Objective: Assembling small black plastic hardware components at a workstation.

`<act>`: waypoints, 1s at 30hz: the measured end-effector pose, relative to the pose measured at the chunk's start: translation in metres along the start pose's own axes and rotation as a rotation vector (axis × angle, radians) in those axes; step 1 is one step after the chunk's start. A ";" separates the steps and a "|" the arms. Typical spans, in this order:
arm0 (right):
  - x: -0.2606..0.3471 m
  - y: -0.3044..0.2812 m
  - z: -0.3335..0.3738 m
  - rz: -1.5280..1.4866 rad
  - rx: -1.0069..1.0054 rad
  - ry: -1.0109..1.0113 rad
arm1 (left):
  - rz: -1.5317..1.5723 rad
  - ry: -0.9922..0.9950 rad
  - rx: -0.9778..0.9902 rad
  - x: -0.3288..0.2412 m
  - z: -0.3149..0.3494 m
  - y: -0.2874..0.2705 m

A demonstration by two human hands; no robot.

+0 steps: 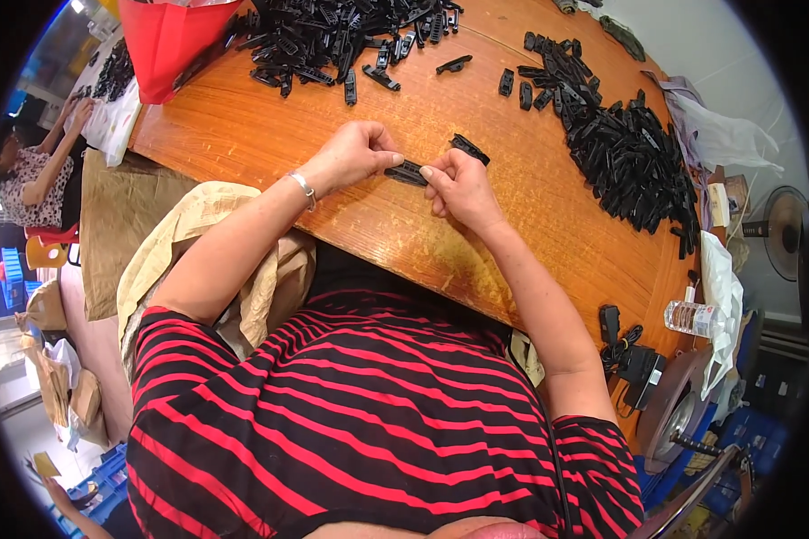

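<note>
Between my two hands is a small black plastic part (406, 172), long and narrow with slots, held just above the table. My left hand (355, 154), with a bracelet at the wrist, pinches its left end between thumb and fingertips. On its right end the thumb and forefinger of my right hand (463, 187) are closed. Another black part (470, 149) lies on the wood right behind my right hand, partly covered by it. My fingers hide both tips of the held part.
A big heap of black parts (333, 36) lies at the back, beside a red bag (166, 45). Another heap (634, 162) covers the right side of the wooden table (333, 220). A clear bottle (689, 317) and a black power adapter (642, 377) are at the right edge. Another person (45, 175) sits far left.
</note>
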State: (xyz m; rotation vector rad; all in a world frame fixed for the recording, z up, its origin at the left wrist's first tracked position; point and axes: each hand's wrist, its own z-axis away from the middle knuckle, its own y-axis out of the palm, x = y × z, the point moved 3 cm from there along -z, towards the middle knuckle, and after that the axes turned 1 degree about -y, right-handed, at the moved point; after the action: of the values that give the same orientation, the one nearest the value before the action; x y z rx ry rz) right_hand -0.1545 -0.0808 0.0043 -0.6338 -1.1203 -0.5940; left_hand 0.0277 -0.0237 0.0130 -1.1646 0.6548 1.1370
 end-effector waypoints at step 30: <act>0.004 -0.048 0.013 0.715 -0.437 -0.516 | -0.220 0.224 -0.183 -0.097 0.164 -0.068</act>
State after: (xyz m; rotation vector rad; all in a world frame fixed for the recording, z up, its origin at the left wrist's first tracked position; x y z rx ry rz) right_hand -0.1957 -0.1051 0.0201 -1.5463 -1.1348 -0.0362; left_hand 0.0349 0.0982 0.1748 -1.4967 0.5841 0.9015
